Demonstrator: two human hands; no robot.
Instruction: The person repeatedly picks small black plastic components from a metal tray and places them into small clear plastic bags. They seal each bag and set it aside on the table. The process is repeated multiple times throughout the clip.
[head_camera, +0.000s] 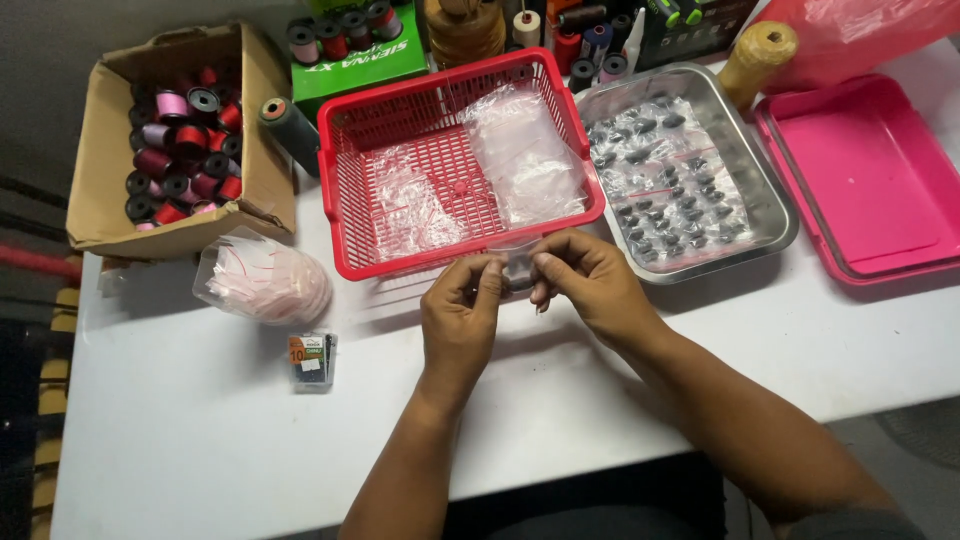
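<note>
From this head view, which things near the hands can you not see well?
- Small clear bag, head view: left hand and right hand cover its sides; its contents are too small to tell.
- Dark pieces in the metal tray: under glossy plastic, kind unclear.
- Pink tray: cut by the right edge.
- Spools behind the red basket: cut by the top edge.

The small clear plastic packet (518, 266) is mostly hidden by fingertips; the pink plastic tray (868, 180) is cut off at the right edge.
</note>
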